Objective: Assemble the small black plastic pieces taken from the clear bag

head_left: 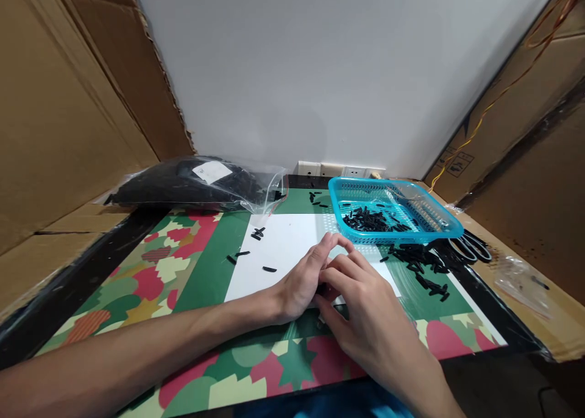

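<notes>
My left hand point(305, 278) and my right hand point(365, 311) meet over the near edge of a white sheet point(286, 247). Their fingers close together around a small black piece point(321, 290), mostly hidden between them. Which hand actually grips it I cannot tell. A few loose black pieces point(269, 269) lie on the sheet to the left of my hands. A blue plastic basket point(450, 228) holding several black pieces stands behind my right hand, and a heap of black pieces point(423, 265) lies in front of it.
A clear bag of black parts point(192, 183) lies at the back left. Black scissors point(473, 247) rest right of the basket. A small clear bag point(521, 281) sits at the far right. Cardboard walls point(59, 119) stand on both sides. The table has a patterned mat point(150, 272).
</notes>
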Demonstrator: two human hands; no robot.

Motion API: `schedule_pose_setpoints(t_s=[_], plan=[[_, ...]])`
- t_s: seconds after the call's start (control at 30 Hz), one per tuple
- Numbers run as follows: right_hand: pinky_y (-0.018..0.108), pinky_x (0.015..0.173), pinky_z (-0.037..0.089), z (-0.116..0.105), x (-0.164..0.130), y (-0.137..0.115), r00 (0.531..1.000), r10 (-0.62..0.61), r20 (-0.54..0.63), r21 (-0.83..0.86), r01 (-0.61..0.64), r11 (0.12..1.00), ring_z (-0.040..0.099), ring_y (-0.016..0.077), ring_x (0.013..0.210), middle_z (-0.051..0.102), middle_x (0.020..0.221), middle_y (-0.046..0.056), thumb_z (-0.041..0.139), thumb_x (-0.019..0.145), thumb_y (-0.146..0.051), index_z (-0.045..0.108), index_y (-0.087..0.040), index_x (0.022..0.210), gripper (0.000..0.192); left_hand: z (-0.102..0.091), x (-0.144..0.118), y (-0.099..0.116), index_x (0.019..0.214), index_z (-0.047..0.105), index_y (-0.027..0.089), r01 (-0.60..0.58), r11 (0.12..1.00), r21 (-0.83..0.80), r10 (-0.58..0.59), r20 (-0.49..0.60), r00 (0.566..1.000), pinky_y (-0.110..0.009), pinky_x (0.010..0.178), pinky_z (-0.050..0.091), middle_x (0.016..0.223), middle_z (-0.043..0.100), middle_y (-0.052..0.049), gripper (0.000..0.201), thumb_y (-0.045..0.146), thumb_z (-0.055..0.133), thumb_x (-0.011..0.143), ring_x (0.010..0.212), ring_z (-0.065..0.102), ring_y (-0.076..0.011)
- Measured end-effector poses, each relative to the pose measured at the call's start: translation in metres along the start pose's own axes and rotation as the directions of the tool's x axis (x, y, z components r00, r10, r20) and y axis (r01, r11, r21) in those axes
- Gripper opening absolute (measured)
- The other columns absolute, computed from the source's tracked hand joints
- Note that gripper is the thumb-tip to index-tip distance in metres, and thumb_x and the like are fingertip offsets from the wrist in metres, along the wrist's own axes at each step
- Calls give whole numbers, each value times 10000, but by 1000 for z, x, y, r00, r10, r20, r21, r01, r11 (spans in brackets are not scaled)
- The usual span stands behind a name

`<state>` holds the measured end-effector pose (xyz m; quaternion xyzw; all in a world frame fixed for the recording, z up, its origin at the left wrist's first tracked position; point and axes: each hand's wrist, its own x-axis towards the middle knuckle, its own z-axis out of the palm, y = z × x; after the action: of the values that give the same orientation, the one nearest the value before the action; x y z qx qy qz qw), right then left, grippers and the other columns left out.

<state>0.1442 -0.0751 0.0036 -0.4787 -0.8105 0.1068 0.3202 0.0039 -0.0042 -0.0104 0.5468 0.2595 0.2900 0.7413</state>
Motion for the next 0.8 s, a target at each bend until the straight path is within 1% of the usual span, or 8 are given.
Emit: schedule_pose_setpoints(t_s=[0.13,0.23,0.33,0.5,0.6,0.67,0.73,0.8], plan=[[510,1021,560,5,-2,0,996,-41,-81,10,42,999,631,305,1101,729,1081,67,651,932,-15,746,-213,1005,231,-3,2,-2,1138,573,224,32,996,-83,-28,41,999,-193,484,385,715,600,19,668,826,335,971,546,488,-118],[485,929,575,10,-2,0,981,-93,-170,-30,89,996,647,290,997,744,1006,65,626,929,7,751,-213,919,253,-8,7,-5,1095,578,227,35,989,-144,-27,58,998,-174,437,323,609,561,45,662,825,319,976,464,437,-104],[471,841,569,14,-3,-2,966,-125,-226,-123,99,987,649,301,976,761,1041,79,598,932,1,742,-206,931,251,-11,10,-9,1032,591,215,33,988,-152,-28,31,999,-171,427,281,538,534,53,640,800,334,991,426,420,-98],[460,887,567,18,-4,-4,968,-117,-223,-94,98,991,668,309,1044,777,1093,95,596,965,-51,702,-199,959,183,-13,11,-10,959,620,180,32,994,-106,-35,-24,999,-193,428,275,580,593,14,646,797,431,966,455,458,-101],[449,913,569,20,-3,-2,954,-139,-267,-99,116,988,685,286,1018,786,1026,77,588,979,-42,685,-214,957,199,-12,11,-9,930,618,178,71,989,-128,-77,-41,996,-199,416,257,581,577,22,620,784,492,948,444,434,-97],[462,950,568,22,-3,0,950,-145,-275,-98,123,988,686,279,984,770,957,67,575,979,-33,672,-219,944,212,-11,11,-8,928,613,185,91,984,-154,-98,-44,994,-204,428,280,608,585,18,592,769,521,944,462,459,-106],[481,1001,562,22,-3,0,954,-134,-267,-66,120,991,675,276,955,736,903,64,566,977,-34,652,-216,930,207,-11,10,-8,924,616,188,82,985,-152,-90,-50,995,-210,457,307,608,563,24,553,735,543,954,481,460,-107],[493,1061,541,22,-3,-1,960,-103,-259,4,108,994,659,281,998,711,904,64,557,974,-35,640,-214,964,197,-11,9,-8,918,622,187,62,990,-130,-69,-50,996,-216,469,302,581,521,37,521,700,549,970,478,415,-101]])
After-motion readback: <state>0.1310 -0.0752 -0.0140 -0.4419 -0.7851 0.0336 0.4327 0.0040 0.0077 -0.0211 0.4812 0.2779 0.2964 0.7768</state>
